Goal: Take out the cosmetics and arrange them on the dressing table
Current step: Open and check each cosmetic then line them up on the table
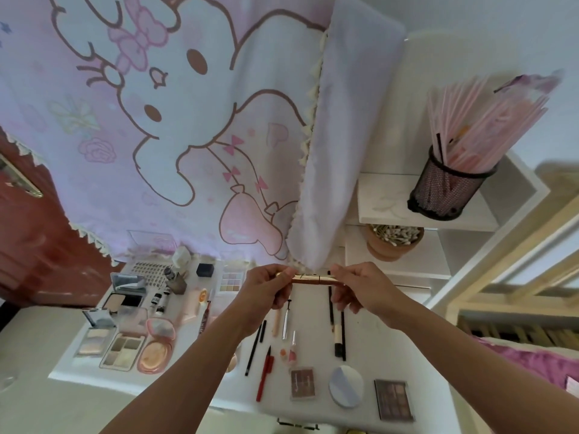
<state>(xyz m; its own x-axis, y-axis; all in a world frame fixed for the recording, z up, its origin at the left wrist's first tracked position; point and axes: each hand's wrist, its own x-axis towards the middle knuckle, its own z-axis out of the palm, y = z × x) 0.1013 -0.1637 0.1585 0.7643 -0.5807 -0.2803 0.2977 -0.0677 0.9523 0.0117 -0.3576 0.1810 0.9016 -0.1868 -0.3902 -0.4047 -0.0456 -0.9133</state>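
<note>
Body in view: left hand (269,286) and right hand (357,288), each with its forearm; both hands bare; left forearm (194,355) and right forearm (454,349) bare from wrist to the bottom frame edge; build slender, wrists narrow; forearms read broader toward the frame edge under the wide-angle lens; knuckle ridges show on the backs of both hands; fingers slim; nails too small to judge; upper arms cut off by the frame
</note>
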